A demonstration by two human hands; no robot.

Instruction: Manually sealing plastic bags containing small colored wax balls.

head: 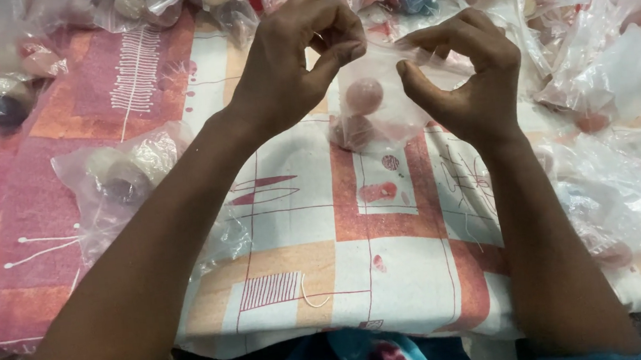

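Left hand: fingertips pinched shut on the top edge of a small clear plastic bag. Right hand: thumb and fingers pinched on the same edge, at 3 o'clock. Bag hangs between both hands above the patterned cloth; holds two pinkish balls. Filled bag at 9 o'clock; more bags at 3 o'clock.

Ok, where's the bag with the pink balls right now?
In the head view the clear bag hangs centre frame, pinched at its top between the left hand and right hand, above the patterned cloth.
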